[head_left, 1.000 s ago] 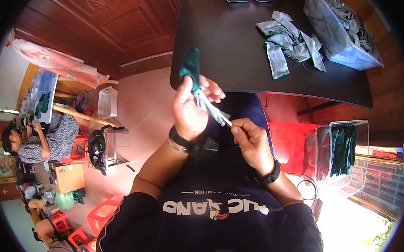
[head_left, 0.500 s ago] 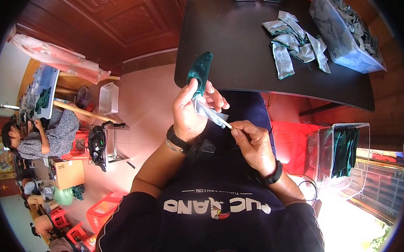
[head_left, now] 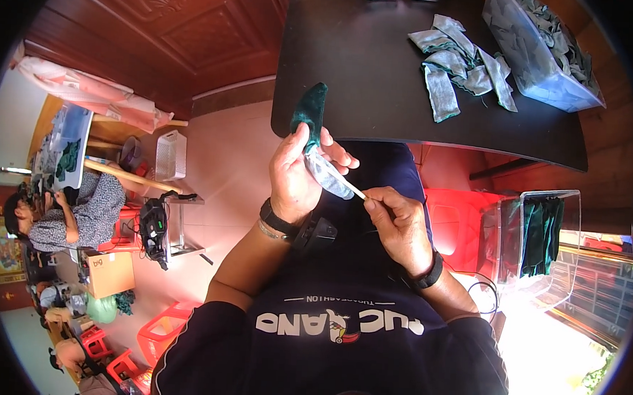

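My left hand (head_left: 290,178) is closed around a narrow fabric tube (head_left: 310,115), thumb on top and fingers curled behind. Dark green velvet stands up above the thumb, its tip bent to the right. Below the grip, the tube's pale grey side (head_left: 328,178) faces outward and hangs toward my right hand. A thin light stick (head_left: 356,192) lies along that grey end; whether its far tip is inside the cloth, I cannot tell. My right hand (head_left: 399,227) pinches the stick's near end between thumb and forefinger.
On the dark table (head_left: 359,71) lies a pile of grey-and-green fabric strips (head_left: 470,66), beside a clear bin (head_left: 531,62) full of more. Green pieces (head_left: 541,234) hang over a clear box (head_left: 574,261) at right, near a red stool (head_left: 454,226). Another person (head_left: 79,214) sits at far left.
The grey end of the tube looks rounder and has dropped from the stick's near end, so more of the stick shows. Both hands have barely moved.
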Action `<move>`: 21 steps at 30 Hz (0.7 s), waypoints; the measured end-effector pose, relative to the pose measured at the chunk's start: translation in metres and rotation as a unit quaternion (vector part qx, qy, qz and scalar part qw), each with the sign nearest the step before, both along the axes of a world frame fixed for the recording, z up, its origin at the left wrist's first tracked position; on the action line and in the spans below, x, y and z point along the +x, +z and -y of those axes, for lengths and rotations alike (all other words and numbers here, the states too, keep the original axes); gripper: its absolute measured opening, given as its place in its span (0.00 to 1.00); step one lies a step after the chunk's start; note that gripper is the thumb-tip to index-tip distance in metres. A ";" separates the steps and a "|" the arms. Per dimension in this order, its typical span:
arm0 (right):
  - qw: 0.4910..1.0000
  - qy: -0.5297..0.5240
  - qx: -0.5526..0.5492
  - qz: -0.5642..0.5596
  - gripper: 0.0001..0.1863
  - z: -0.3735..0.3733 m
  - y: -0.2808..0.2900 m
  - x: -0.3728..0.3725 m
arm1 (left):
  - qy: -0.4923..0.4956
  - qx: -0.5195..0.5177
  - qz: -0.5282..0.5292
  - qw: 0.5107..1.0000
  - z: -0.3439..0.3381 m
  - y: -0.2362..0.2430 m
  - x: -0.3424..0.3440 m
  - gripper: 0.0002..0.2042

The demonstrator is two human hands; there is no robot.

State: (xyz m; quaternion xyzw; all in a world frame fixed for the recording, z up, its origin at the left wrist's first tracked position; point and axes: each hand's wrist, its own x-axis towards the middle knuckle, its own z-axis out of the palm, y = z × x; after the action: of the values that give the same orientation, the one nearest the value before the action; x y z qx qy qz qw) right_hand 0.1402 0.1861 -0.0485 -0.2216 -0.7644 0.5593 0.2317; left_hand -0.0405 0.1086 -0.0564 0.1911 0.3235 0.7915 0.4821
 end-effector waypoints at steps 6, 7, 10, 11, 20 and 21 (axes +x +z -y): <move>1.000 -0.010 -0.024 -0.003 0.04 0.001 -0.002 -0.001 | 0.012 -0.014 0.003 1.000 0.004 0.002 0.004 0.20; 1.000 -0.010 -0.025 -0.003 0.04 0.002 -0.002 -0.001 | 0.012 -0.015 0.003 1.000 0.004 0.002 0.006 0.20; 0.999 -0.014 -0.040 -0.005 0.04 0.003 -0.006 -0.002 | 0.066 -0.029 -0.023 0.997 0.001 0.005 0.019 0.20; 0.999 -0.013 -0.047 -0.001 0.04 0.002 -0.008 -0.002 | 0.092 -0.056 -0.057 0.993 0.000 0.008 0.024 0.19; 0.993 0.014 -0.118 -0.021 0.05 0.006 -0.016 -0.005 | 0.158 -0.082 -0.197 0.964 -0.007 0.001 0.042 0.18; 0.988 0.027 -0.153 -0.027 0.06 0.005 -0.017 -0.005 | 0.147 -0.083 -0.253 0.953 -0.007 0.000 0.040 0.19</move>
State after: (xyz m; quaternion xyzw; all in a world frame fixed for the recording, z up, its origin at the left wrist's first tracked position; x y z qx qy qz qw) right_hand 0.1351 0.1806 -0.0654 -0.2182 -0.6693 0.6814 0.2003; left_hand -0.0005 0.1155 -0.0564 0.2950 0.5235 0.7497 0.2773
